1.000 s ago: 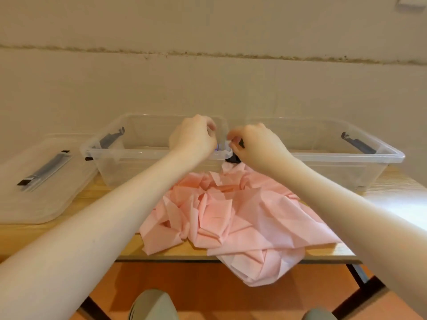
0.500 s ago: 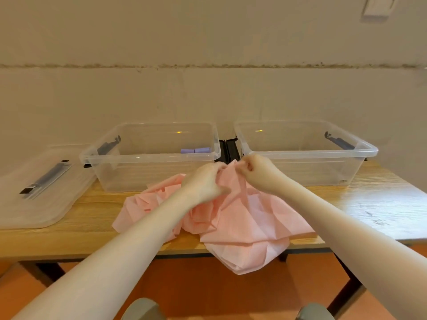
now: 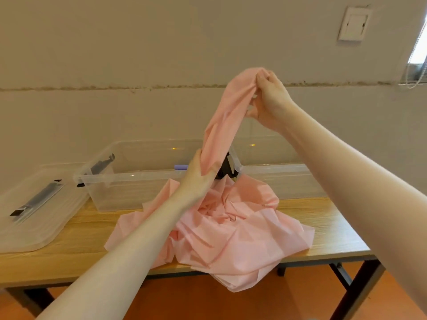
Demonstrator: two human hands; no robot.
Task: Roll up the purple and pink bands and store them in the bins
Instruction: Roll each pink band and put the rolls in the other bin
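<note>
A long pink band [image 3: 231, 229] lies crumpled on the wooden table, part of it hanging over the front edge. My right hand [image 3: 269, 100] pinches one end of it high in the air. Lower down, my left hand [image 3: 198, 179] grips the same stretched length just in front of the bins. A rolled purple band [image 3: 181, 167] lies inside the left clear bin [image 3: 108, 181]. The right clear bin [image 3: 284, 172] stands beside it, partly hidden by my right arm.
A clear bin lid [image 3: 34, 218] with a grey latch lies at the table's left end. The wooden table [image 3: 80, 241] ends close in front of me, with orange floor below. A wall stands right behind the bins.
My right hand has lifted one end of the pink band high above the table. My left hand has slid along the band and holds it lower down. The view has tilted upward.
</note>
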